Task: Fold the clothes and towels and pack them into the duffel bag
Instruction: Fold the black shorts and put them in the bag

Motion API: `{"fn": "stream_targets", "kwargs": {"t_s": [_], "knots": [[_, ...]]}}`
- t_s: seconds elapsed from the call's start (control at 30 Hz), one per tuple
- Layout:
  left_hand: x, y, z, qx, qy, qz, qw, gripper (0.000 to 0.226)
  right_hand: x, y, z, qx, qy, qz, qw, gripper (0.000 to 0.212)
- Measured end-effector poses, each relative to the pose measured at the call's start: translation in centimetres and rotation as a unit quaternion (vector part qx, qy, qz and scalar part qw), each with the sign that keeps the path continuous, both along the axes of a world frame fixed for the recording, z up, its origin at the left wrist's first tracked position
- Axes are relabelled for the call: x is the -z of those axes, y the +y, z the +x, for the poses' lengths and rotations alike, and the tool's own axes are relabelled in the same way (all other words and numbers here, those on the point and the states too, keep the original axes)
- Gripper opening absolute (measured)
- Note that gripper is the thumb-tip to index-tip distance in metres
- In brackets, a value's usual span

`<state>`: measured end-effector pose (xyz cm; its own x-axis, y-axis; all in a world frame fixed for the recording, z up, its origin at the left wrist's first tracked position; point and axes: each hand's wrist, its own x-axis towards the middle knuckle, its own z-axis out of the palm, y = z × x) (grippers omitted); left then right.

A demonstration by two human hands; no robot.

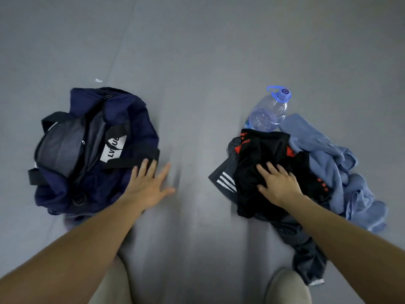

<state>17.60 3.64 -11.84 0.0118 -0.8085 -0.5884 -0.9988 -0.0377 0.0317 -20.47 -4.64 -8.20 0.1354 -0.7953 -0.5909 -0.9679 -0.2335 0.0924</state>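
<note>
A: While the duffel bag [94, 150] sits at nine o'clock, the left hand [149, 185] touches its strap [122, 161], fingers [144, 166] straight, likely steadying it; the right hand [278, 183], fingers released, presses a black shirt [263, 154] at three o'clock.

B: Whether the bag is unzipped is unclear; trousers [221, 174] lie half buried beneath.

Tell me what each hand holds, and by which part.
Nothing is gripped. The left hand lies open, fingertips on the near strap of the bag; the right hand rests flat on the middle of the black shirt.
</note>
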Motion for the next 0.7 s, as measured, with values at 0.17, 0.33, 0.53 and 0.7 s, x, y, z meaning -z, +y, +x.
{"fn": "stream_targets", "kwargs": {"t_s": [0.17,0.33,0.53,0.7], "knots": [[-4.0,-0.1,-7.5,0.004,0.095,-0.04,0.995,0.078,-2.8,2.5,2.5,-0.056,-0.076,0.001,0.996,0.08],[-1.0,0.6,-12.3,0.004,0.119,-0.063,0.991,0.072,2.1,5.4,2.0,-0.104,-0.072,0.012,0.992,0.108],[2.5,-3.0,-17.4,-0.021,0.184,-0.041,0.982,0.073,4.9,5.3,-1.4,0.011,-0.194,-0.136,0.972,0.068],[4.5,-6.8,-19.3,-0.179,0.217,-0.039,0.959,0.072,5.1,4.5,-2.9,0.074,-0.295,-0.193,0.933,0.053]]}}
